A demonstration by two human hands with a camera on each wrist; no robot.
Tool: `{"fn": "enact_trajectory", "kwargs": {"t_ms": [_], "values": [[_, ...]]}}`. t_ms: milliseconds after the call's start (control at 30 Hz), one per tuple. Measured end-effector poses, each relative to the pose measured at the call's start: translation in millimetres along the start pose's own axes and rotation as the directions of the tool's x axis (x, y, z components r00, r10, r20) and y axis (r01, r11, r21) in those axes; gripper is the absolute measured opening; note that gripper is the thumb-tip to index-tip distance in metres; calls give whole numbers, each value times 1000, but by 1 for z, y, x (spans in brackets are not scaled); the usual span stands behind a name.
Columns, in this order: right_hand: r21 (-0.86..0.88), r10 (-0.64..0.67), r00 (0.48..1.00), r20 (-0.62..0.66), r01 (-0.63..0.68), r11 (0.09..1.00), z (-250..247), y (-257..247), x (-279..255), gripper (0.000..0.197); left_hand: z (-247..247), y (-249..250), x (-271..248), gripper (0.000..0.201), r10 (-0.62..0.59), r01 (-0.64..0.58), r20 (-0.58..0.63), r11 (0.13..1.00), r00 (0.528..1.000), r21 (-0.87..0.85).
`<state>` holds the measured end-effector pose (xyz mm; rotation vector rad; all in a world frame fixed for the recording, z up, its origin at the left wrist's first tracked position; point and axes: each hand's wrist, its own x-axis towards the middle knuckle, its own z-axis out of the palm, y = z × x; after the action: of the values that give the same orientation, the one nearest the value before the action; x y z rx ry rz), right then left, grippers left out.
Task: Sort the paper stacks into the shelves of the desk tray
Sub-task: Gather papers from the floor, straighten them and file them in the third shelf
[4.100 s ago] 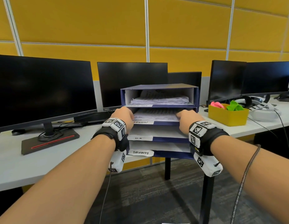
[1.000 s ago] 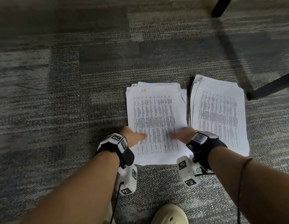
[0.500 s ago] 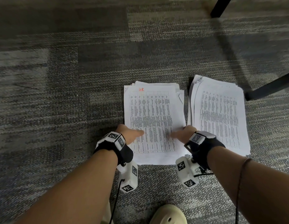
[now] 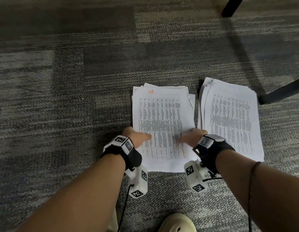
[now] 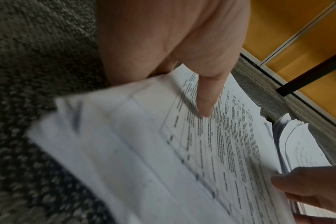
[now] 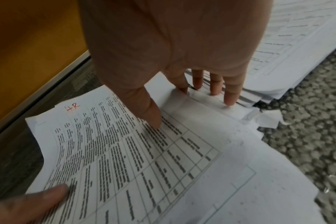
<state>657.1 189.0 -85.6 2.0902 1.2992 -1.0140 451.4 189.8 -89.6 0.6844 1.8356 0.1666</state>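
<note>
Two stacks of printed paper lie side by side on the grey carpet. The left one, the HR stack (image 4: 162, 118), has "HR" written in red at its top. My left hand (image 4: 138, 137) grips its left edge, with the thumb (image 5: 205, 98) on the top sheet and the fingers underneath. My right hand (image 4: 191, 137) grips the right edge, thumb (image 6: 150, 112) on top and fingers (image 6: 228, 94) curled under the sheets. The second stack (image 4: 229, 118) lies untouched to the right. The desk tray is out of view.
Black desk legs (image 4: 279, 92) stand right of the second stack, and another leg (image 4: 232, 5) is at the top. A light shoe (image 4: 177, 223) is at the bottom edge. A yellow partition (image 5: 297, 30) runs along the floor beyond the papers.
Four seconds ago both hands were at the desk tray's shelf; now they are down on the floor at the HR stack. Over the last second they barely moved on its edges.
</note>
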Motion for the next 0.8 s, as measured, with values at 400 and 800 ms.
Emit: {"fn": "enact_trajectory", "kwargs": {"t_ms": [400,800], "values": [[390,105,994,-19,-90,916,3,4,-1,63,-1,1,-5,89,-26,26,9,999,1000,-33],[511,61,998,17,-61,857,5,10,3,52,-1,-1,0,54,5,-2,-43,998,999,57]]}}
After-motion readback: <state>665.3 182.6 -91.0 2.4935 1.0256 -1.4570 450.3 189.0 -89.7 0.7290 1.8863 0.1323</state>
